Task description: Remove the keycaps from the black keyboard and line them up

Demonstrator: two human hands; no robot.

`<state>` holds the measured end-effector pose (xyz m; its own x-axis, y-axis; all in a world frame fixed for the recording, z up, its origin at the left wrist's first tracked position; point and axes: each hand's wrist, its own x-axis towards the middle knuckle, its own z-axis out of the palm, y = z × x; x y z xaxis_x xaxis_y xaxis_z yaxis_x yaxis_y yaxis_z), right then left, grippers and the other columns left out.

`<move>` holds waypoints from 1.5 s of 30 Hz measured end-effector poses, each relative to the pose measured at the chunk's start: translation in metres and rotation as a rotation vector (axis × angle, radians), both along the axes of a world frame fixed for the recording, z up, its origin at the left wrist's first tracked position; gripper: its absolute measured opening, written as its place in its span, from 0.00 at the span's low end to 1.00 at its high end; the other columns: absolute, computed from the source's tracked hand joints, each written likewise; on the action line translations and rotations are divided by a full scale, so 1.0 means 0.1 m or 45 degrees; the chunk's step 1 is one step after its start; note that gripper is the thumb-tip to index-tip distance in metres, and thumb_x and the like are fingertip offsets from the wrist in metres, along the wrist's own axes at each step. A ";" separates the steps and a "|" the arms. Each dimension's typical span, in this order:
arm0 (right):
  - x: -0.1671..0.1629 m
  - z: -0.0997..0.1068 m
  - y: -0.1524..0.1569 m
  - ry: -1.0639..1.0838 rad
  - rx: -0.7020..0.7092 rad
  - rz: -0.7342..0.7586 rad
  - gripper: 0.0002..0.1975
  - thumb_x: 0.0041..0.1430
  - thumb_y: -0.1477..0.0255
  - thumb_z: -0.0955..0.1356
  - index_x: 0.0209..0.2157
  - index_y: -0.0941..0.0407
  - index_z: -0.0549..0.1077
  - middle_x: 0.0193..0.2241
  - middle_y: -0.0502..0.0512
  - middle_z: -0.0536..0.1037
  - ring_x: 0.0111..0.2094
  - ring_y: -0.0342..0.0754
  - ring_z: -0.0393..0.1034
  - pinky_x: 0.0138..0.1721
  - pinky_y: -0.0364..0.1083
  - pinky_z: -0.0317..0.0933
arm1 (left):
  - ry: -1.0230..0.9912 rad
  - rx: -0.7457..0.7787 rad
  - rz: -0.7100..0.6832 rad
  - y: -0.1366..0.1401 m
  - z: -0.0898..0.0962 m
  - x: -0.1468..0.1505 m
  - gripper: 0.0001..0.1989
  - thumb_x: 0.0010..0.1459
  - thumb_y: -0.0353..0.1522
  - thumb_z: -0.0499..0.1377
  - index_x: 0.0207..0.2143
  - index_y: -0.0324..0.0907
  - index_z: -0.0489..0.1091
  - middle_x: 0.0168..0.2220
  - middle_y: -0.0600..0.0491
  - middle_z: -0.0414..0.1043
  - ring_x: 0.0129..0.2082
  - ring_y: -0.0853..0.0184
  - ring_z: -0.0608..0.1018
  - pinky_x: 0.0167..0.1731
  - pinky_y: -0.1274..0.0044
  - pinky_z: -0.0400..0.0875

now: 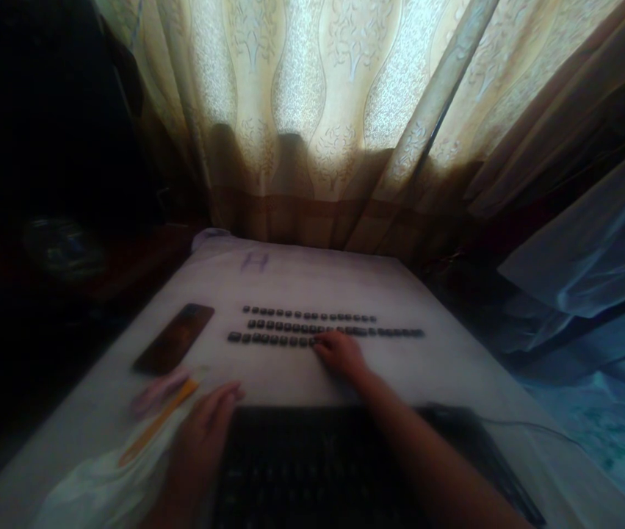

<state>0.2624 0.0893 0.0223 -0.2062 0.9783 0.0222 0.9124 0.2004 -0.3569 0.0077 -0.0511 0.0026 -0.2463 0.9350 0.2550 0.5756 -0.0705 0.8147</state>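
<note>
Black keycaps (273, 340) lie in three rows on a pale, cloth-covered table. My right hand (341, 353) reaches over the keyboard, its fingers pinched at a keycap at the right end of the nearest row; the fingertips partly hide that key. At the upper left corner of the black keyboard (312, 470) rests my left hand (210, 419), fingers loosely stretched out with nothing visible in them. The keyboard is dark and blurred, so individual parts of it are hard to make out. My right forearm covers some of its right side.
A dark phone (175, 339) lies on the left of the tablecloth (312, 272). Near my left hand are an orange-handled tool (158, 422), a pinkish cloth (155, 391) and a white cloth or bag (92, 488). A cable (532, 423) runs off to the right. Patterned curtains (339, 95) hang behind.
</note>
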 end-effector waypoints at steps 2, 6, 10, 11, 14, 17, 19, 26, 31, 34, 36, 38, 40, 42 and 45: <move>0.00 0.01 -0.01 0.002 0.002 0.006 0.15 0.59 0.71 0.66 0.47 0.56 0.77 0.45 0.58 0.79 0.46 0.54 0.73 0.46 0.48 0.63 | -0.006 -0.016 0.018 0.00 0.02 0.02 0.17 0.59 0.43 0.52 0.41 0.44 0.75 0.38 0.50 0.80 0.40 0.59 0.81 0.43 0.65 0.76; 0.02 0.06 -0.04 0.035 0.007 0.011 0.17 0.59 0.73 0.67 0.50 0.57 0.75 0.44 0.59 0.80 0.45 0.53 0.73 0.46 0.48 0.63 | -0.030 -0.025 0.009 0.00 0.05 0.04 0.17 0.58 0.43 0.53 0.41 0.44 0.75 0.38 0.50 0.80 0.41 0.59 0.80 0.45 0.66 0.74; 0.12 0.20 -0.19 0.089 -0.006 0.046 0.14 0.60 0.73 0.66 0.47 0.57 0.77 0.41 0.58 0.80 0.41 0.50 0.74 0.45 0.48 0.64 | -0.071 -0.070 0.024 0.01 0.03 0.05 0.18 0.57 0.43 0.53 0.42 0.43 0.74 0.38 0.50 0.80 0.42 0.59 0.79 0.47 0.67 0.73; 0.15 0.25 -0.27 0.101 -0.011 0.062 0.12 0.60 0.74 0.66 0.45 0.56 0.77 0.41 0.57 0.81 0.40 0.50 0.75 0.45 0.47 0.65 | -0.079 -0.075 0.025 0.01 0.03 0.06 0.19 0.57 0.43 0.53 0.42 0.43 0.74 0.38 0.50 0.80 0.41 0.59 0.79 0.46 0.67 0.72; 0.25 0.43 -0.60 0.152 -0.055 0.164 0.10 0.59 0.75 0.68 0.41 0.53 0.79 0.38 0.54 0.81 0.38 0.47 0.75 0.42 0.46 0.66 | -0.085 -0.086 0.013 0.01 0.02 0.07 0.19 0.57 0.44 0.53 0.43 0.44 0.74 0.39 0.51 0.80 0.43 0.59 0.79 0.47 0.67 0.72; 0.31 0.63 -0.99 0.228 -0.190 0.436 0.10 0.58 0.79 0.67 0.38 0.54 0.79 0.37 0.54 0.81 0.38 0.47 0.74 0.42 0.46 0.66 | -0.073 -0.096 -0.007 0.00 0.02 0.07 0.18 0.57 0.43 0.53 0.43 0.44 0.73 0.39 0.52 0.80 0.43 0.59 0.79 0.48 0.67 0.71; 0.32 0.72 -1.19 0.212 -0.266 0.511 0.13 0.59 0.80 0.66 0.40 0.53 0.79 0.37 0.54 0.80 0.37 0.47 0.74 0.41 0.45 0.66 | -0.059 -0.103 -0.012 0.00 0.03 0.07 0.19 0.57 0.44 0.53 0.44 0.44 0.73 0.39 0.52 0.80 0.43 0.59 0.79 0.47 0.68 0.71; 0.24 0.73 -1.37 -0.072 -0.343 0.642 0.19 0.59 0.84 0.64 0.44 0.48 0.78 0.37 0.55 0.77 0.35 0.49 0.73 0.36 0.46 0.62 | -0.018 -0.119 -0.018 -0.03 0.06 0.10 0.19 0.57 0.44 0.53 0.44 0.43 0.73 0.39 0.51 0.80 0.42 0.60 0.79 0.45 0.69 0.72; 0.19 0.61 -1.37 -0.211 -0.196 0.656 0.12 0.60 0.79 0.64 0.36 0.52 0.79 0.36 0.56 0.76 0.34 0.50 0.70 0.34 0.46 0.60 | -0.004 -0.106 -0.027 -0.02 0.06 0.10 0.19 0.58 0.43 0.53 0.44 0.43 0.73 0.39 0.52 0.80 0.42 0.61 0.79 0.46 0.68 0.72; 0.16 0.59 -1.37 -0.285 -0.180 0.655 0.10 0.60 0.78 0.64 0.34 0.56 0.78 0.35 0.56 0.75 0.32 0.48 0.69 0.32 0.45 0.59 | -0.007 -0.109 -0.035 -0.02 0.06 0.09 0.19 0.57 0.43 0.53 0.44 0.43 0.73 0.38 0.52 0.80 0.41 0.60 0.79 0.46 0.68 0.72; 0.14 0.60 -1.37 -0.293 -0.180 0.649 0.09 0.60 0.78 0.64 0.33 0.57 0.77 0.36 0.57 0.75 0.31 0.47 0.69 0.32 0.44 0.59 | 0.007 -0.102 -0.039 -0.02 0.06 0.09 0.19 0.57 0.44 0.53 0.44 0.44 0.73 0.38 0.52 0.80 0.41 0.60 0.79 0.46 0.68 0.72; 0.15 0.62 -1.36 -0.285 -0.192 0.647 0.07 0.59 0.78 0.65 0.34 0.58 0.76 0.37 0.58 0.75 0.33 0.47 0.70 0.33 0.44 0.60 | 0.011 -0.100 -0.044 -0.03 0.07 0.09 0.19 0.57 0.43 0.53 0.44 0.44 0.73 0.38 0.52 0.80 0.41 0.60 0.79 0.46 0.68 0.72; 0.16 0.63 -1.34 -0.250 -0.228 0.647 0.06 0.58 0.78 0.66 0.35 0.58 0.75 0.37 0.58 0.76 0.34 0.48 0.71 0.34 0.44 0.61 | 0.002 -0.110 -0.047 -0.03 0.07 0.10 0.19 0.57 0.43 0.53 0.44 0.44 0.73 0.38 0.52 0.80 0.41 0.60 0.80 0.46 0.68 0.72; 0.17 0.64 -1.33 -0.175 -0.280 0.620 0.05 0.57 0.78 0.67 0.34 0.58 0.75 0.35 0.56 0.77 0.34 0.48 0.71 0.34 0.44 0.62 | -0.007 -0.119 -0.047 -0.03 0.08 0.11 0.19 0.58 0.43 0.53 0.45 0.43 0.73 0.38 0.52 0.80 0.41 0.60 0.80 0.45 0.68 0.72; 0.20 0.65 -1.31 -0.066 -0.329 0.546 0.09 0.55 0.80 0.67 0.37 0.57 0.75 0.35 0.56 0.79 0.35 0.49 0.73 0.37 0.45 0.63 | 0.002 -0.109 -0.049 -0.03 0.07 0.11 0.19 0.58 0.43 0.53 0.45 0.43 0.73 0.38 0.51 0.80 0.41 0.60 0.79 0.46 0.68 0.72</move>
<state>0.2822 -0.0420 0.0876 -0.5854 0.7773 -0.2306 0.7851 0.4724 -0.4006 0.0185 -0.0538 0.0092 -0.2094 0.9622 0.1742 0.5749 -0.0230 0.8179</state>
